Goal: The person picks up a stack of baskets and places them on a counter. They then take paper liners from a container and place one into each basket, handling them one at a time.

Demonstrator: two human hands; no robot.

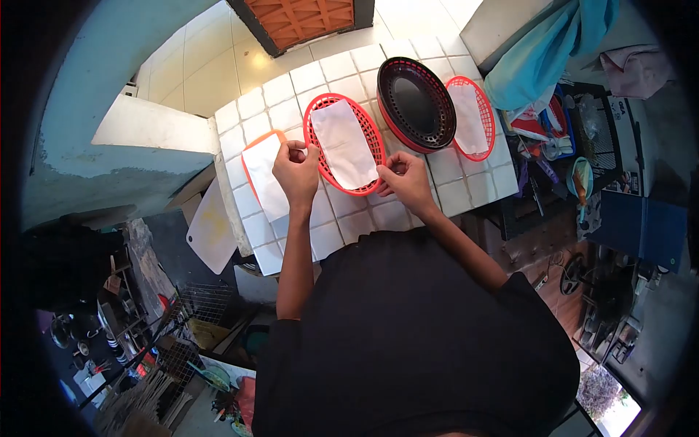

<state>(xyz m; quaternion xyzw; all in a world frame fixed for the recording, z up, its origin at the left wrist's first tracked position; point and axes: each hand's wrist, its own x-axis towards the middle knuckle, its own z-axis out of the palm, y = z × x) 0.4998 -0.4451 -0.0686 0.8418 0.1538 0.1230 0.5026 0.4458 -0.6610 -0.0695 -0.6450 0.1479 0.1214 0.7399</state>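
Note:
An oval red plastic basket point(372, 138) lies on the white tiled counter between my hands, with a white paper sheet point(342, 142) spread inside it. My left hand point(297, 173) is at the basket's left rim, thumb and fingers pinched together; what they hold, if anything, is hard to make out. At the lower right rim, my right hand point(408, 182) closes on the basket, its thumb by the paper's corner. Left of the basket, a stack of white paper point(263, 175) lies over an orange-red tray point(247, 169), partly behind my left hand.
A stack of oval baskets, black on top point(416, 102), stands right of the middle basket. Beyond it is another red basket point(489, 120) lined with paper. A turquoise cloth point(535, 62) hangs at the right. A white cutting board point(211, 229) leans below the counter's left edge point(237, 211).

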